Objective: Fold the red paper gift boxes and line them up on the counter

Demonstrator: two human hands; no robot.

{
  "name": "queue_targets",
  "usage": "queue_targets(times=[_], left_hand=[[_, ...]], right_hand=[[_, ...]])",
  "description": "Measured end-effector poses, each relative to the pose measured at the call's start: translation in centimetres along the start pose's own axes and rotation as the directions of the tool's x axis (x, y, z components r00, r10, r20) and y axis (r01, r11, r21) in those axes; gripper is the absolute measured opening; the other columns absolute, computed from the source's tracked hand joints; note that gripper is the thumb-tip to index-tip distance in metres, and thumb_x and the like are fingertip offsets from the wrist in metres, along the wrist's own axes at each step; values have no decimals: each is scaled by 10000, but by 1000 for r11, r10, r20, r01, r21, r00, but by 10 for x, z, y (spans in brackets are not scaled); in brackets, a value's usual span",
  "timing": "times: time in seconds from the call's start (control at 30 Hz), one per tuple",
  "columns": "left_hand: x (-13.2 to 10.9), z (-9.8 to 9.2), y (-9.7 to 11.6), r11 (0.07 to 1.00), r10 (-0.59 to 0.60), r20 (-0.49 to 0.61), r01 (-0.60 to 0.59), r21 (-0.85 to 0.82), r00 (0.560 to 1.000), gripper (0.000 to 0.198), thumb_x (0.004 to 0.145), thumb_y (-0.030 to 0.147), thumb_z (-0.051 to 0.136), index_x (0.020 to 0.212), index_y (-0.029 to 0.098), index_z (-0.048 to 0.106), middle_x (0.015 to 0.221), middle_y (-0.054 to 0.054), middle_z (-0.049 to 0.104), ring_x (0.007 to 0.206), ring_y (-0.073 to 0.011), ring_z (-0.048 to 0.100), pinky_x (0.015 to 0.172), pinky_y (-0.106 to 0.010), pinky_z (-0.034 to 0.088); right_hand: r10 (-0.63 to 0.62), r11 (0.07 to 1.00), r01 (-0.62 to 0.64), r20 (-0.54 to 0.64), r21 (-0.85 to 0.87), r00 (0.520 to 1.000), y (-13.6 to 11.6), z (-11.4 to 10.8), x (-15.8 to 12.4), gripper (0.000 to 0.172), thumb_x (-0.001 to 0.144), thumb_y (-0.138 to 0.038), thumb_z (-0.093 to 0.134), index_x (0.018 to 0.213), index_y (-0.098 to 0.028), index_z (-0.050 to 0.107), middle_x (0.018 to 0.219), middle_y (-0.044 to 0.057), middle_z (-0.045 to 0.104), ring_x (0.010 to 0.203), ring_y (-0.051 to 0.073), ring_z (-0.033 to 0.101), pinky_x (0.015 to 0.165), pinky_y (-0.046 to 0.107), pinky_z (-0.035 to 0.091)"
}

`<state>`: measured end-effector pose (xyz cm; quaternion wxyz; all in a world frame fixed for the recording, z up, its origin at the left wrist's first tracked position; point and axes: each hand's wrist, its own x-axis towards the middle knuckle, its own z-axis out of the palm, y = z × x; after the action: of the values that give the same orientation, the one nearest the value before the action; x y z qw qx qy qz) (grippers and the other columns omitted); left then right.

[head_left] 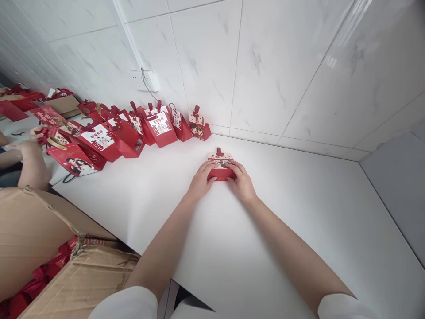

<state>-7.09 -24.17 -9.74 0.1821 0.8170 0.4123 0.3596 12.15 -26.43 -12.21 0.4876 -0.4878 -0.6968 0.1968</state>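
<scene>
A small red gift box [220, 174] with a pale printed upper panel and a dark red ribbon loop stands on the white table [159, 190]. My left hand [200, 179] grips its left side, fingers on the upper panel and thumb near the lower front edge. Around the right side closes my right hand [243, 180], thumb low and fingers over the panel. The fingers partly hide the printed figures. Both forearms reach forward over the tabletop.
Several red gift boxes [161, 129] line the table's back left by the tiled wall [206, 57]. A socket [145, 81] with a cable is on the wall. An open cardboard carton [96, 270] with red items stands lower left. Another person's arm [32, 164] shows at far left.
</scene>
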Motion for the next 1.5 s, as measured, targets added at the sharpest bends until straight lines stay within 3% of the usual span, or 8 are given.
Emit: queue_targets(times=[0.2, 0.3, 0.43, 0.57, 0.87, 1.03, 1.37, 1.5], left_hand=[[1, 8, -14, 873, -332, -24, 297, -387, 943, 885, 743, 240, 714, 1477, 258, 220, 1490, -118, 366, 1273, -249, 496, 963, -363, 520], [2, 6, -19, 839, -437, 11, 412, -356, 899, 656, 722, 306, 739, 1315, 195, 479, 1266, -115, 590, 1093, -223, 614, 918, -346, 532], [2, -2, -14, 909, -412, -22, 412, 58, 911, 281, 753, 445, 683, 846, 189, 614, 914, -46, 655, 801, -177, 622, 729, -308, 514], [0, -8, -9, 910, -333, 73, 300, 287, 940, 282, 877, 456, 512, 825, 198, 613, 835, -35, 628, 746, -171, 583, 660, -286, 435], [0, -7, -10, 919, -303, 109, 259, 298, 947, 304, 940, 393, 406, 957, 219, 654, 931, -35, 675, 820, -180, 599, 682, -271, 402], [-1, -9, -7, 913, -312, 119, 262, 313, 943, 281, 920, 395, 428, 828, 203, 610, 834, -26, 647, 713, -162, 558, 624, -262, 373], [-4, -19, 0, 942, -270, 40, 255, 216, 962, 374, 850, 477, 506, 630, 184, 431, 599, 29, 494, 547, -108, 410, 554, -248, 312], [-4, -22, 6, 923, -328, 85, 300, 241, 941, 436, 780, 564, 562, 595, 185, 451, 573, 23, 501, 536, -115, 431, 537, -258, 315]], right_hand=[[37, 995, -36, -10, 89, 999, 6, 3, -1, 724, 780, -160, 561, 1443, -291, 301, 1444, 85, 381, 1218, 243, 499, 915, 408, 519], [163, 982, -155, -74, 109, 984, 8, 4, 0, 794, 762, -267, 633, 1452, -251, 241, 1443, 129, 367, 1045, 226, 589, 828, 385, 539], [307, 948, -315, -112, -54, 945, 9, 2, 0, 418, 767, -421, 634, 1104, -206, 512, 1088, 84, 614, 852, 221, 606, 746, 382, 508], [318, 936, -329, -102, -123, 943, 9, -1, 1, 240, 788, -438, 595, 868, -225, 520, 854, 26, 631, 759, 201, 585, 689, 339, 467], [417, 893, -429, -111, -136, 902, 9, -3, 3, 192, 794, -417, 586, 770, -234, 532, 750, -4, 639, 676, 183, 580, 627, 305, 419], [311, 905, -332, -118, -267, 943, 13, -3, 2, 196, 819, -388, 560, 721, -226, 508, 772, 3, 608, 684, 174, 555, 656, 308, 395], [203, 967, -208, -50, -146, 978, 8, -7, 0, 162, 862, -363, 507, 781, -223, 493, 812, 13, 582, 689, 159, 552, 669, 291, 412], [166, 934, -149, 24, -325, 986, 1, -5, 0, 289, 847, -500, 532, 827, -217, 476, 759, 6, 605, 725, 194, 569, 814, 373, 382]])
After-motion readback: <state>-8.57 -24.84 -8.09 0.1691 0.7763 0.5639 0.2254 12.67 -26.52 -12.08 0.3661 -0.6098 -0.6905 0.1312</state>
